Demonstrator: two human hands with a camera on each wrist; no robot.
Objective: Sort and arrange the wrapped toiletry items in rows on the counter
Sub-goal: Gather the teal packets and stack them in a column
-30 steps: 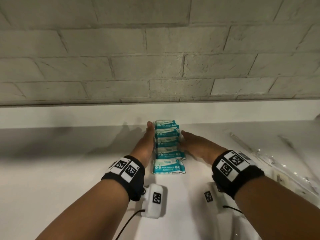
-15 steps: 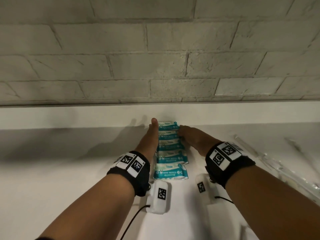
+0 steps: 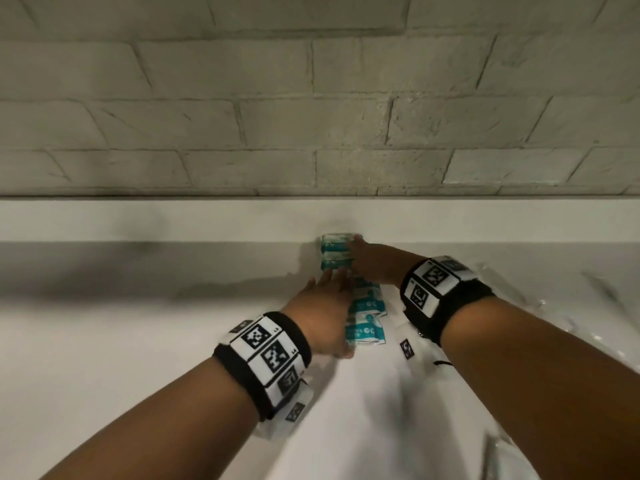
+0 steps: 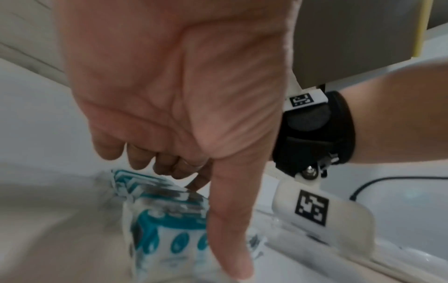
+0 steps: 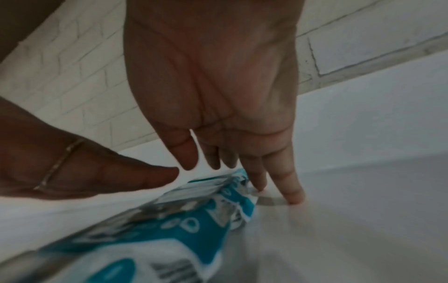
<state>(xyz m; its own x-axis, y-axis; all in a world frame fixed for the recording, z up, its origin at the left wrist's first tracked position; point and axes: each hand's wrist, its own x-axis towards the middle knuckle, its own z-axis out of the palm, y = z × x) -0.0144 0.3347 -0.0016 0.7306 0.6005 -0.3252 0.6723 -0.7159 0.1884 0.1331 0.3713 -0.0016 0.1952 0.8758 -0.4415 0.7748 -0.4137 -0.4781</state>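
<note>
A row of several teal-and-white wipe packs point(image 3: 363, 303) runs from the back ledge toward me on the white counter point(image 3: 138, 341). My left hand point(image 3: 325, 306) lies flat along the row's left side, fingers straight, thumb down beside the nearest pack point(image 4: 167, 239). My right hand point(image 3: 367, 261) reaches over the far packs point(image 3: 334, 251) from the right. Its straight fingertips point(image 5: 294, 197) press the counter at the far end of the packs point(image 5: 169, 226). Neither hand grips a pack.
A grey brick wall point(image 3: 311, 98) rises behind a low white ledge point(image 3: 173, 220) at the counter's back. Clear plastic wrappers point(image 3: 606, 306) lie on the counter at the right. White wrist camera units point(image 3: 408, 348) hang under both wrists.
The row has been pushed back until its far end meets the ledge. My right hand slid forward over the far packs. My left hand dropped back along the near half.
</note>
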